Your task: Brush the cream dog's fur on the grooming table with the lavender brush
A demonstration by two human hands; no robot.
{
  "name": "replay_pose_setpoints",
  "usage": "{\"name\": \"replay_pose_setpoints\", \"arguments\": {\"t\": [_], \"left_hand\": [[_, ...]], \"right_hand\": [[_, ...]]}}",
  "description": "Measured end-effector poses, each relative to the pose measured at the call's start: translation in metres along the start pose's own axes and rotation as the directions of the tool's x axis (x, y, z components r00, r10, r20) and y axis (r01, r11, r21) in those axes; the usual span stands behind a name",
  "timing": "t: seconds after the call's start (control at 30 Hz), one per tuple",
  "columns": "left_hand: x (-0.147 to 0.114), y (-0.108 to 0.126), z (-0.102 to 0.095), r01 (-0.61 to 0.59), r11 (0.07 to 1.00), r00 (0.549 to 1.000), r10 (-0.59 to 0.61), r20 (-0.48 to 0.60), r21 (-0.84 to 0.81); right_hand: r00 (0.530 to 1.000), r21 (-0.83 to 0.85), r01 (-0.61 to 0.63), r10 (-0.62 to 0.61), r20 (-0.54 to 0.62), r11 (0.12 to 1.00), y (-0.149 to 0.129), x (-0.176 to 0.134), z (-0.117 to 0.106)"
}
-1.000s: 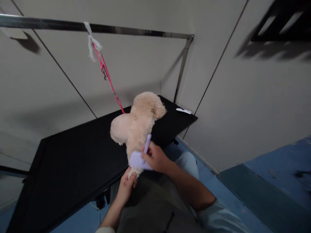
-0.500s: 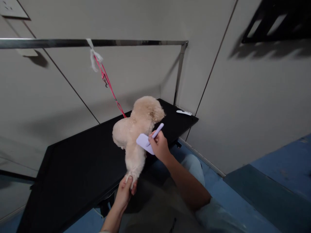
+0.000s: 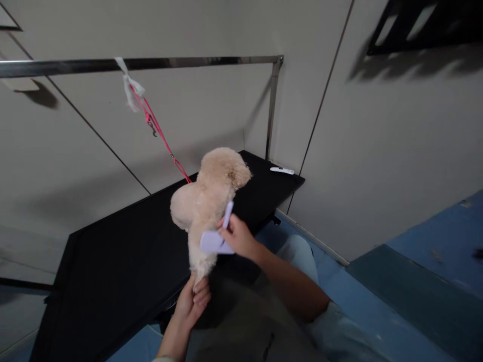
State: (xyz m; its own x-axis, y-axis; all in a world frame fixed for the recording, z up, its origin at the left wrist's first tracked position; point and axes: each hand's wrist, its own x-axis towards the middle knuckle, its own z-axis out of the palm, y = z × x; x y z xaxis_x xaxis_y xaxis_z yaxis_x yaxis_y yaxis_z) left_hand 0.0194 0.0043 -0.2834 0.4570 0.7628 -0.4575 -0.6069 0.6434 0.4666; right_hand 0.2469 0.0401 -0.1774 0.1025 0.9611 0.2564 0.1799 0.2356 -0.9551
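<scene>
A fluffy cream-coloured dog [image 3: 215, 193] is on the black grooming table [image 3: 124, 266], one leg stretched toward me over the near edge. My left hand [image 3: 193, 300] is closed round the end of that leg, and the paw is mostly hidden by my fingers. In my right hand [image 3: 238, 237] is a lilac slicker brush [image 3: 212, 242], gripped by its handle. The brush head lies against the lower part of the stretched leg, bristles out of sight. A pink leash [image 3: 161, 133] runs from behind the dog up to the rail.
Above the table's far side runs a metal rail [image 3: 169, 63], with a white cloth strip [image 3: 132, 90] tied on it. A white clipper-like tool [image 3: 282, 171] lies at the table's far right corner. Walls stand behind and to the right; a dark rack [image 3: 422, 30] hangs there.
The brush has moved down the leg toward the paw, its handle now more upright. My left hand still holds the leg, its fingers turned more into view. The camera view has shifted slightly.
</scene>
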Motion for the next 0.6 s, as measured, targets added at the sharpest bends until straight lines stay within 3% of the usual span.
{"name": "replay_pose_setpoints", "arguments": {"t": [0.07,0.1,0.2,0.23,0.37,0.4,0.5,0.53,0.6], "left_hand": [[-0.001,0.003,-0.003,0.086,0.992,0.996,-0.083,0.035,-0.094],[-0.001,0.004,-0.004,0.112,0.985,0.993,-0.107,0.04,-0.134],[-0.003,0.003,-0.007,0.117,0.965,0.993,-0.114,0.029,-0.236],[-0.004,0.002,-0.007,0.106,0.96,0.994,-0.102,0.028,-0.259],[-0.008,-0.001,-0.005,0.086,0.954,0.996,-0.079,0.038,-0.286],[-0.008,-0.001,-0.005,0.09,0.954,0.996,-0.085,0.032,-0.284],[-0.009,0.001,-0.003,0.107,0.956,0.994,-0.107,0.015,-0.272],[-0.009,0.002,-0.002,0.112,0.958,0.994,-0.111,0.018,-0.265],[-0.008,0.003,0.001,0.117,0.962,0.993,-0.113,0.03,-0.248]], "right_hand": [[0.977,-0.032,0.001,-0.008,-0.213,0.999,0.001,0.001,-0.001],[0.98,-0.041,0.021,-0.028,-0.198,0.999,0.002,0.0,-0.001],[0.987,0.017,0.062,-0.064,0.146,0.998,0.005,-0.004,0.003],[0.98,0.046,0.046,-0.054,0.189,0.998,0.006,-0.005,0.004],[0.995,0.084,0.021,-0.013,-0.094,0.996,0.006,-0.004,0.003],[0.998,0.078,0.035,-0.03,-0.063,0.996,0.006,-0.005,0.003],[0.976,0.075,0.044,-0.059,0.211,0.996,0.009,-0.011,0.006],[0.976,0.077,0.03,-0.045,0.212,0.997,0.01,-0.012,0.006],[1.0,0.075,0.02,-0.021,0.007,0.997,0.012,-0.014,0.006]]}}
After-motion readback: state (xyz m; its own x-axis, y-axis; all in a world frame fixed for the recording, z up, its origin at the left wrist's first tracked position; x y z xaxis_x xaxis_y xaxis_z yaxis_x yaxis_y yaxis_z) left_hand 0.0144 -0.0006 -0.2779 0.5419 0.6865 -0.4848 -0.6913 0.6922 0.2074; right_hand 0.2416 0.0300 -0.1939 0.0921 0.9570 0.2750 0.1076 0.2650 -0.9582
